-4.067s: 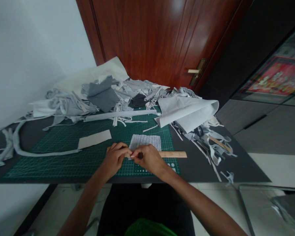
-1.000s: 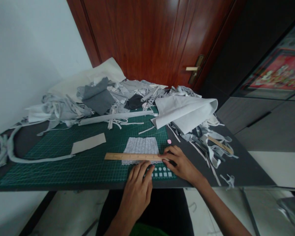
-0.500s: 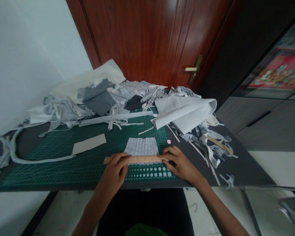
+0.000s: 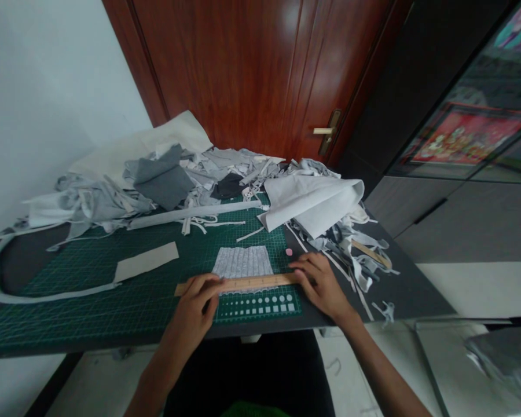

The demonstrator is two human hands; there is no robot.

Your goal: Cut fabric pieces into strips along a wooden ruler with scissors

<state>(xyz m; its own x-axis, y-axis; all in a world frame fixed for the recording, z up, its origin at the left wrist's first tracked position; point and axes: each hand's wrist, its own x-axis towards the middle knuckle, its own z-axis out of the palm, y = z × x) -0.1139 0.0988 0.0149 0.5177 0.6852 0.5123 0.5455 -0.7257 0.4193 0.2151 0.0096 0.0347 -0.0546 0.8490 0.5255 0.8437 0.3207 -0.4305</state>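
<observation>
Two hands press one wooden ruler (image 4: 252, 282) flat in the head view. The left hand (image 4: 193, 310) lies over the ruler's left part, its fingers (image 4: 204, 288) stretched close together on the wood and gripping nothing. The right hand (image 4: 323, 284) rests spread fingertips on the right end. The ruler crosses the near edge of a white patterned cloth piece (image 4: 243, 260), which lies on the green cutting mat (image 4: 82, 284) on the dark table (image 4: 417, 295). A small pink thing (image 4: 289, 252) (too small to tell what) lies just beside the right hand. Grey and white fabric scraps (image 4: 156, 174) pile up behind the mat.
</observation>
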